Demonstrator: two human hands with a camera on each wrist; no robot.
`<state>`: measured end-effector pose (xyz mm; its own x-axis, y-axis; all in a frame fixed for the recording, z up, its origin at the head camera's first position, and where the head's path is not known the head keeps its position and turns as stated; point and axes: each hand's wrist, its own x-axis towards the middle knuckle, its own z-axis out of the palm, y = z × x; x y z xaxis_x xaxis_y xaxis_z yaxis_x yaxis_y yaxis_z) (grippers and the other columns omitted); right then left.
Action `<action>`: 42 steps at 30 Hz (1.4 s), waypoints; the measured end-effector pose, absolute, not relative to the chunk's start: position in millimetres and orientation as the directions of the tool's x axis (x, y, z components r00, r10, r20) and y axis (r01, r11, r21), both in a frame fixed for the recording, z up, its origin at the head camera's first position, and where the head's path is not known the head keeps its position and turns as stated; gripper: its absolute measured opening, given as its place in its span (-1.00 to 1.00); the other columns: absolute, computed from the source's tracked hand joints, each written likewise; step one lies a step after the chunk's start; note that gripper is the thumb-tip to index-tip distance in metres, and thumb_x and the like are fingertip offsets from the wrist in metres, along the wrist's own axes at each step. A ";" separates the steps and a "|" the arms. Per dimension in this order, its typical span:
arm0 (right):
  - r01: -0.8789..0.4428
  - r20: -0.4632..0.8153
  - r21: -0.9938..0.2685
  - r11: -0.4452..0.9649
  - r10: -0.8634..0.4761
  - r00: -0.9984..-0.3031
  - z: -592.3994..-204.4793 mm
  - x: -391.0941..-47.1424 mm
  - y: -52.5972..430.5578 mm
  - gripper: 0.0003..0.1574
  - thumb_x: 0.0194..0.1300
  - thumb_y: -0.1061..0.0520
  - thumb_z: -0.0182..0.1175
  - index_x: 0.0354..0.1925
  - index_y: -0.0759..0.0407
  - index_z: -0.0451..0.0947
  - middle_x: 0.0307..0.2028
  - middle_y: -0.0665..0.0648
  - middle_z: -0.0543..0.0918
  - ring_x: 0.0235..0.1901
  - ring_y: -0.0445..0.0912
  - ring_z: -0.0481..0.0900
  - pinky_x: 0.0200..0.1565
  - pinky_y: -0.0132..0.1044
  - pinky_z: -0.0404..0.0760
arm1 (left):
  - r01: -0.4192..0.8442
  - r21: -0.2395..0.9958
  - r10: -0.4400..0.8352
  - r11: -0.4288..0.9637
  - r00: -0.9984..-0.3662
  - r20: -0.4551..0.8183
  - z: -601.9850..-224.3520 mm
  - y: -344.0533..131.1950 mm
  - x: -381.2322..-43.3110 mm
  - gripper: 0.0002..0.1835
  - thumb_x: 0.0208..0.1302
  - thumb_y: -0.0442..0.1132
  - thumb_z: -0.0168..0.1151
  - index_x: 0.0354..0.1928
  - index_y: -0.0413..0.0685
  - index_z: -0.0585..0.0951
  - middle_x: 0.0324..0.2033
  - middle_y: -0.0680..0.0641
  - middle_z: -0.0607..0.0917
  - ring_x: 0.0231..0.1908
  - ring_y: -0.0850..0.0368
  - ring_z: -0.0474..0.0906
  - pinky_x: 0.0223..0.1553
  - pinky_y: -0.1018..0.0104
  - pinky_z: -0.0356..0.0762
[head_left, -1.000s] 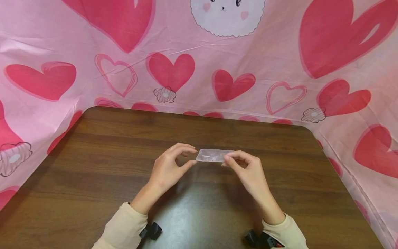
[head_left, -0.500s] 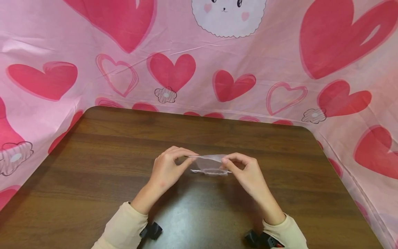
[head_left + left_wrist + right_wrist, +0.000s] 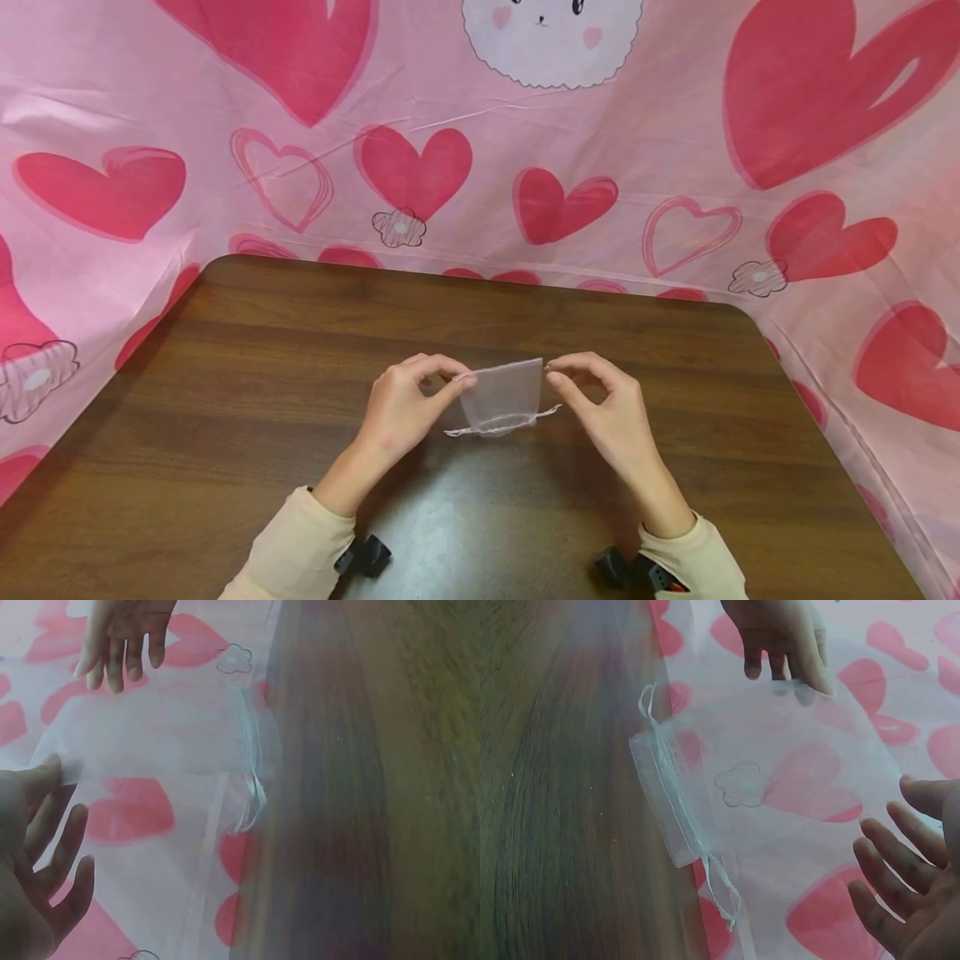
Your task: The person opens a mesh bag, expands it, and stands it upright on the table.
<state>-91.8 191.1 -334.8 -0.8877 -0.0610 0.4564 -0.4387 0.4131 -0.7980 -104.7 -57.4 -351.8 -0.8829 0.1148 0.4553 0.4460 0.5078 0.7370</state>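
A sheer white organza drawstring pouch (image 3: 504,392) hangs over the table, its closed end up and its gathered mouth down. My left hand (image 3: 408,400) pinches the pouch's upper left corner between thumb and fingers. Just off the opposite corner is my right hand (image 3: 613,410), fingers loosely bent and spread, holding nothing. In the right wrist view the pouch (image 3: 780,750) looks flat and see-through, with drawstring loops (image 3: 721,889) sticking out at both sides of its mouth. The left wrist view shows the pouch (image 3: 165,735) stretching away from the left fingertips.
Below the hands lies a dark wood-grain table (image 3: 285,333) with rounded far corners. A pink cloth (image 3: 660,125) printed with red hearts rises behind it and along both sides. Small black devices (image 3: 372,556) sit at both wrists.
The pouch has swung from nearly flat to hanging, its drawstring mouth now down. My left fingers have taken its corner; my right hand has let go and drawn slightly right.
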 end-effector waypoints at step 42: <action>-0.451 0.395 -0.752 0.481 -0.219 -0.892 -345.2 -91.2 180.2 -0.77 0.12 0.46 0.37 -0.31 0.18 0.74 -0.36 0.05 0.75 -0.34 -0.19 0.65 -0.27 -0.27 0.65 | 0.478 0.772 0.361 0.420 -0.868 0.341 -345.6 -53.7 -96.1 -0.77 0.23 0.02 0.40 -0.06 0.31 0.72 -0.24 0.34 0.66 -0.21 0.29 0.56 -0.18 0.13 0.56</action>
<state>-91.2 180.2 -345.2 -0.8921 -0.2191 0.3952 -0.4512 0.4806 -0.7520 -96.1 -53.7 -345.6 -0.8680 0.3610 0.3410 0.4778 0.4199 0.7716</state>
